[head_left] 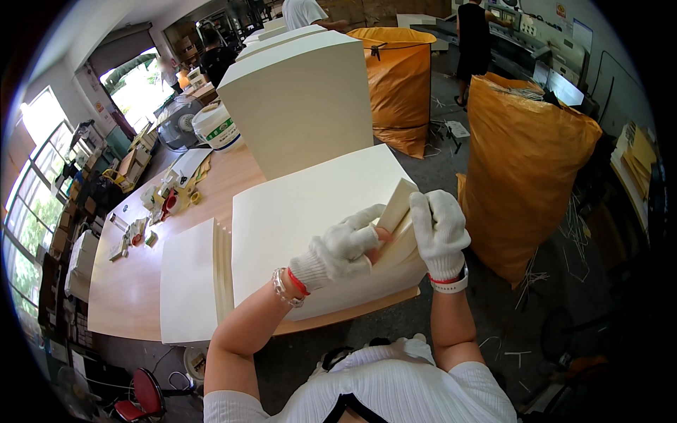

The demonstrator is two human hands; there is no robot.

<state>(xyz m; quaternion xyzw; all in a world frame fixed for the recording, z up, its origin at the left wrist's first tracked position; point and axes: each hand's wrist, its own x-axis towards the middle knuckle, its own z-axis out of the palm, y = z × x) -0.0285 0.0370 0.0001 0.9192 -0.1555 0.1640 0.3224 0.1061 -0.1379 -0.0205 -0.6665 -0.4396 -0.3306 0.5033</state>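
Two sides, one bent wad of paper (399,201)

I see the wad at the right end of the low paper stack (303,204), raised between the hands, its long axis slanting from far right to near left. The left hand (338,250) grips its left side, bare fingertips tucked in. The right hand (441,233) curls against its right side; whether it pinches, I cannot tell. Both touch it, so neither is nearer.
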